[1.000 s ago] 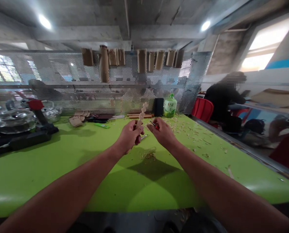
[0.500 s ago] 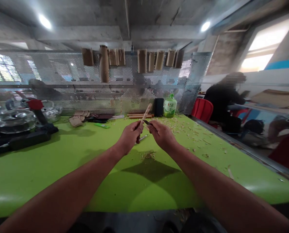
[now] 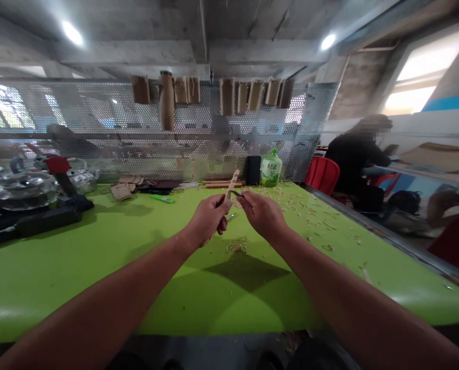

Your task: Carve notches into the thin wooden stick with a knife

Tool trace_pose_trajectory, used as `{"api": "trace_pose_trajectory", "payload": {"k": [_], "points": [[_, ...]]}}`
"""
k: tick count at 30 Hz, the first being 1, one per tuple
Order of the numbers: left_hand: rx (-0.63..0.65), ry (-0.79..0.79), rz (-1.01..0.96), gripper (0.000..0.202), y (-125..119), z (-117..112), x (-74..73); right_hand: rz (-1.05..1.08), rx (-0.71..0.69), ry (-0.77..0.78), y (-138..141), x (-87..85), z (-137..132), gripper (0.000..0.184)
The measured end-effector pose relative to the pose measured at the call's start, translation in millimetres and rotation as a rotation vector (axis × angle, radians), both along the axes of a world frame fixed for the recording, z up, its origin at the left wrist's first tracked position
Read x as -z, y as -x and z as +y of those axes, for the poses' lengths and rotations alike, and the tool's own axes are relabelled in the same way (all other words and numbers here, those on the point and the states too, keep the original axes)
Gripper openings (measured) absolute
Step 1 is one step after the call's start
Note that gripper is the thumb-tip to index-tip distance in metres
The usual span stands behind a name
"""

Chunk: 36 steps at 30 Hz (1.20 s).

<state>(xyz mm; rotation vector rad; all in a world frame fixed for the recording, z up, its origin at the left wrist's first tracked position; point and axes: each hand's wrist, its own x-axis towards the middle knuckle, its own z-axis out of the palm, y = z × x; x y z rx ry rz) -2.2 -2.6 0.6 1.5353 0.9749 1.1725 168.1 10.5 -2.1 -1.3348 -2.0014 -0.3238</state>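
My left hand (image 3: 208, 218) is closed around a thin pale wooden stick (image 3: 232, 184) that points up and away, above the green table (image 3: 98, 257). My right hand (image 3: 262, 213) is closed on a small carving knife (image 3: 237, 194) whose dark blade meets the stick just above my left fingers. A little heap of wood shavings (image 3: 237, 245) lies on the table under both hands.
A green drink bottle (image 3: 271, 169) and a black box (image 3: 252, 170) stand at the back by the perforated metal screen (image 3: 98, 128). A black and red tool (image 3: 55, 198) and glassware (image 3: 21, 187) sit at left. Shavings (image 3: 310, 216) are scattered at right. A person (image 3: 356, 154) sits beyond a red chair (image 3: 322, 173).
The stick has turned in my left hand from its notched face to its narrow edge. My right hand brought the knife blade up against the stick.
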Motion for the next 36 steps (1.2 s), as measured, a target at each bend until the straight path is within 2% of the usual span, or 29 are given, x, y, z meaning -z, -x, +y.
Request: {"api": "trace_pose_trajectory", "payload": {"k": [7, 11, 19, 25, 31, 36], "points": [[0.007, 0.035, -0.031, 0.021, 3, -8, -11.4, -0.079, 0.086, 0.016, 3, -3.0, -3, 0.04], [-0.016, -0.017, 0.011, 0.022, 2, -8, -11.0, -0.083, 0.102, 0.034, 5, -1.8, -3, 0.039], [-0.123, -0.21, 0.194, 0.016, 2, -3, -7.0, 0.046, -0.016, 0.135, 7, 2.3, 0, 0.034], [-0.122, -0.214, 0.224, 0.02, 2, -2, -5.6, 0.146, -0.137, 0.202, 6, 2.9, 4, 0.033], [-0.123, -0.32, 0.303, 0.019, 4, -1, -7.0, 0.261, -0.242, 0.254, 4, 7.0, 9, 0.035], [-0.115, -0.339, 0.337, 0.022, 6, 0, -7.2, 0.35, -0.345, 0.305, 3, 8.5, 12, 0.036]]}}
